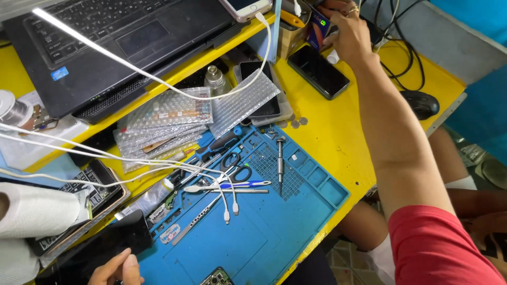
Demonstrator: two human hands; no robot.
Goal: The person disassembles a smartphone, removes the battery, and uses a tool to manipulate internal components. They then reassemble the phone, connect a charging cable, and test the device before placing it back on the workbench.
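Observation:
My right hand [348, 34] reaches far across the yellow desk [327, 132] to its back right, with its fingers closed on a small dark blue box [318, 25] beside a cardboard holder [290, 37]. Just below that hand lies a black phone [318, 71], screen up. My left hand [117, 269] sits at the bottom edge, loosely curled against a flat black phone-sized panel [113, 240] at the left of the blue work mat [253, 232]. Whether it grips the panel is not visible.
On the mat lie a screwdriver [280, 163], scissors [235, 166], tweezers, a pen and white cable ends. Bubble-wrap bags [169, 116], a small metal bottle [215, 80], a laptop [105, 47], a paper roll [37, 211], a mouse [420, 103] and black cables crowd the desk.

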